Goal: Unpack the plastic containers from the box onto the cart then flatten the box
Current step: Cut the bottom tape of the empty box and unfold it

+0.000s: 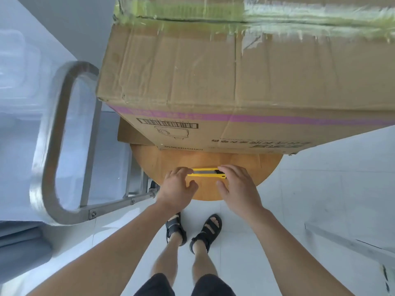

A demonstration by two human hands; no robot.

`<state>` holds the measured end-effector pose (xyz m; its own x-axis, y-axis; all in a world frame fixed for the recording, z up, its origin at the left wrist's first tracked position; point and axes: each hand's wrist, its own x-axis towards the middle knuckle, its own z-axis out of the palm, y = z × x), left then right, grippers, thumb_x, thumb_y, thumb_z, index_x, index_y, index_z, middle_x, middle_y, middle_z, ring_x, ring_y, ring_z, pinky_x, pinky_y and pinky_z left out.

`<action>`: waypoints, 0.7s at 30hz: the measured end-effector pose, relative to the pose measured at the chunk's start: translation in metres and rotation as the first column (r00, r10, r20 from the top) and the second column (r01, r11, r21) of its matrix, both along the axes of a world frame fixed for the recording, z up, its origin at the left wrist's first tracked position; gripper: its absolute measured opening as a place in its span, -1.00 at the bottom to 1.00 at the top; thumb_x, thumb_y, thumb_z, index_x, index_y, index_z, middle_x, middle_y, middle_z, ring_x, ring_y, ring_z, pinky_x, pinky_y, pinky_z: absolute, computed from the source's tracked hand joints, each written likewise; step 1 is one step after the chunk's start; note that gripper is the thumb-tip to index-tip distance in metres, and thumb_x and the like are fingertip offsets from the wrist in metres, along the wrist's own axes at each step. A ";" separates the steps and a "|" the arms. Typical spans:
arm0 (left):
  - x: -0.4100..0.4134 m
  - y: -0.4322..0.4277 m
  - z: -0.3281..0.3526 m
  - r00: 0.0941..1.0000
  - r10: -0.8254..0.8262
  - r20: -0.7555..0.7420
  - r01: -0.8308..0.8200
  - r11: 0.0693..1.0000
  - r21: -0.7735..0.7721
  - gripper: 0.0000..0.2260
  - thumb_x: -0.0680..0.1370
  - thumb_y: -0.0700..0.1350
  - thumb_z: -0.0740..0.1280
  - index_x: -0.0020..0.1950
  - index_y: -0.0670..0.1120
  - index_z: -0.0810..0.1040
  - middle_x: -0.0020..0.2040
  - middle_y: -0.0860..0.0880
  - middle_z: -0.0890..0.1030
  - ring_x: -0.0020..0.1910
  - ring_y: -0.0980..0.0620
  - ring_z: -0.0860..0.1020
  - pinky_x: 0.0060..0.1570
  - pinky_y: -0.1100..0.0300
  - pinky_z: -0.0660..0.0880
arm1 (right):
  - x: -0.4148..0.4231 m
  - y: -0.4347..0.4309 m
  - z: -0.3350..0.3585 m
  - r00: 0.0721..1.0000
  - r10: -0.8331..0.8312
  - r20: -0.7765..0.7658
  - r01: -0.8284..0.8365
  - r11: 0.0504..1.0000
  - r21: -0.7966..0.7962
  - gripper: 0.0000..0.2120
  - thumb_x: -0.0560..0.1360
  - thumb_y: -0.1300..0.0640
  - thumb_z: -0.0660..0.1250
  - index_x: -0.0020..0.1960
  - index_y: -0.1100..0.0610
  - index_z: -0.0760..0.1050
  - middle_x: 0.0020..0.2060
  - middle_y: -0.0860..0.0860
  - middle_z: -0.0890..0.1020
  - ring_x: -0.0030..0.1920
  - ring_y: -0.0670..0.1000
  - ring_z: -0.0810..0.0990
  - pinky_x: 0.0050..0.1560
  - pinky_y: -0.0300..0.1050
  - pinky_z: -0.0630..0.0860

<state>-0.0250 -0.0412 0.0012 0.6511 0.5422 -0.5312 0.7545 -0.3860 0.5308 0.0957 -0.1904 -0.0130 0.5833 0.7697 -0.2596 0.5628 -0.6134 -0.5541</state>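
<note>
Left hand [176, 189] and right hand [237, 189] are on the yellow cutter [205, 173], fingertips on either end, thumbs spread, not clamped. It lies on the worktop [267, 167] before the taped box [213, 71]

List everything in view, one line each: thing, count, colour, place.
Large taped cardboard box: one, brown with a pink stripe, on the table.
Round wooden table: one, light brown, under the box.
Yellow utility knife: one, yellow, on the table before the box.
Steel cart handle: one, silver, left of the table.
Black sandals: two, black, worn, on the white tiled floor.
Left hand: one, fingers touching the knife's left end.
Right hand: one, fingers at the knife's right end.
</note>
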 end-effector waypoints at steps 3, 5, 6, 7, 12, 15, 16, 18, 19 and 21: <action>0.003 -0.002 -0.022 0.991 0.116 -0.072 -0.120 0.991 -0.057 -0.65 0.57 -0.12 0.28 0.36 -0.08 0.49 0.35 -0.03 0.48 0.15 -0.09 0.51 0.02 0.18 0.36 | 0.008 0.002 -0.035 0.998 0.054 -0.028 -0.057 0.990 -0.126 -0.58 0.60 0.06 0.28 0.43 0.12 0.40 0.37 -0.02 0.47 0.38 0.08 0.37 0.35 -0.01 0.37; 0.006 -0.003 -0.032 0.981 0.176 -0.078 -0.180 0.982 -0.058 -0.66 0.58 -0.12 0.27 0.36 -0.07 0.49 0.32 -0.04 0.49 0.03 -0.02 0.50 -0.08 0.23 0.30 | 0.012 0.006 -0.054 0.997 0.065 -0.038 -0.070 0.988 -0.141 -0.58 0.59 0.05 0.29 0.42 0.11 0.40 0.36 -0.02 0.47 0.37 0.08 0.37 0.33 -0.01 0.39; 0.007 -0.003 -0.035 0.978 0.198 -0.072 -0.202 0.978 -0.056 -0.66 0.58 -0.12 0.27 0.36 -0.07 0.50 0.31 -0.04 0.49 -0.01 0.02 0.48 -0.11 0.25 0.27 | 0.013 0.008 -0.062 0.997 0.065 -0.044 -0.070 0.988 -0.136 -0.58 0.59 0.05 0.30 0.42 0.11 0.41 0.35 -0.01 0.48 0.36 0.09 0.38 0.33 -0.01 0.40; 0.008 -0.003 -0.039 0.975 0.213 -0.064 -0.216 0.975 -0.055 -0.66 0.58 -0.12 0.26 0.36 -0.07 0.50 0.31 -0.04 0.49 -0.03 0.05 0.46 -0.13 0.26 0.27 | 0.014 0.010 -0.069 0.997 0.066 -0.044 -0.071 0.988 -0.134 -0.58 0.58 0.05 0.32 0.41 0.12 0.42 0.34 0.00 0.49 0.36 0.09 0.39 0.33 -0.01 0.39; 0.013 -0.003 -0.050 0.967 0.250 -0.054 -0.253 0.965 -0.070 -0.69 0.59 -0.12 0.25 0.33 -0.07 0.51 0.28 -0.04 0.52 0.01 0.08 0.47 -0.05 0.19 0.41 | 0.012 0.015 -0.095 0.996 0.057 0.075 -0.046 0.989 -0.138 -0.57 0.46 0.06 0.46 0.31 0.10 0.52 0.21 0.01 0.56 0.24 0.15 0.45 0.27 0.05 0.43; 0.012 -0.004 -0.054 0.943 0.332 -0.024 -0.332 0.936 -0.113 -0.69 0.58 -0.15 0.25 0.32 -0.10 0.53 0.25 -0.03 0.57 0.15 0.02 0.53 0.06 0.16 0.47 | 0.008 0.016 -0.101 0.994 0.037 0.103 -0.022 0.990 -0.142 -0.57 0.45 0.06 0.48 0.29 0.08 0.53 0.13 0.03 0.56 0.17 0.16 0.47 0.18 0.04 0.46; 0.011 -0.004 -0.054 0.930 0.366 -0.025 -0.366 0.921 -0.131 -0.69 0.58 -0.16 0.25 0.31 -0.12 0.53 0.23 -0.03 0.58 0.14 0.02 0.54 0.05 0.18 0.46 | 0.006 0.015 -0.102 0.996 0.037 0.086 -0.023 0.986 -0.163 -0.56 0.45 0.04 0.46 0.30 0.07 0.51 0.11 0.04 0.55 0.15 0.16 0.47 0.16 0.04 0.46; 0.008 -0.005 -0.052 0.905 0.425 -0.040 -0.425 0.889 -0.169 -0.71 0.57 -0.17 0.27 0.28 -0.15 0.55 0.15 -0.05 0.62 0.05 0.00 0.56 -0.05 0.22 0.44 | 0.002 0.015 -0.100 1.000 -0.010 -0.017 0.006 0.977 -0.213 -0.57 0.45 -0.01 0.43 0.28 0.05 0.49 0.08 0.02 0.50 0.10 0.11 0.49 0.09 0.03 0.50; 0.007 -0.005 -0.051 0.892 0.449 -0.049 -0.449 0.872 -0.193 -0.73 0.56 -0.17 0.27 0.24 -0.17 0.57 0.08 -0.06 0.63 0.02 -0.04 0.58 -0.12 0.23 0.43 | 0.000 0.015 -0.096 0.993 -0.067 -0.101 0.043 0.973 -0.225 -0.60 0.43 -0.02 0.43 0.24 0.04 0.50 0.05 0.00 0.49 0.04 0.08 0.51 0.04 0.00 0.52; 0.004 -0.006 -0.045 0.869 0.492 -0.053 -0.489 0.836 -0.251 -0.79 0.55 -0.17 0.29 0.13 -0.21 0.59 -0.11 -0.03 0.64 -0.02 -0.13 0.62 -0.25 0.24 0.42 | -0.004 0.015 -0.080 0.940 -0.187 -0.285 0.126 0.968 -0.218 -0.71 0.40 -0.03 0.43 0.09 0.01 0.54 -0.03 -0.05 0.51 -0.07 0.02 0.54 -0.09 -0.08 0.52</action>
